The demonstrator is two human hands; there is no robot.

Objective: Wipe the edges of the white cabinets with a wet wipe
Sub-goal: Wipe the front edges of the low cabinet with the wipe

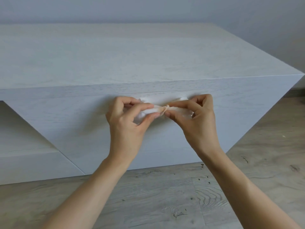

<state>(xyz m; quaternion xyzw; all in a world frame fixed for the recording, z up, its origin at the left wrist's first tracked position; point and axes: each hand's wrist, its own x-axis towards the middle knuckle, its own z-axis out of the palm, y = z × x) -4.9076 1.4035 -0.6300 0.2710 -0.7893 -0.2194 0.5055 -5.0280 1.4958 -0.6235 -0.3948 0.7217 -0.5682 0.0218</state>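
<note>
A low white cabinet [115, 60] with a faint wood grain fills the middle of the view; its front top edge runs across just above my hands. Both hands hold a crumpled white wet wipe [160, 108] in front of the cabinet's front panel. My left hand [128, 123] pinches the wipe's left part between thumb and fingers. My right hand [196, 119] pinches the right part the same way. The wipe is bunched and twisted between the two hands, and part of it is hidden behind my fingers.
An open recess [18, 129] cuts into the cabinet at the left, with a lower shelf inside. Grey wood-look floor [165, 204] lies below and to the right. A plain pale wall [148, 9] stands behind the cabinet.
</note>
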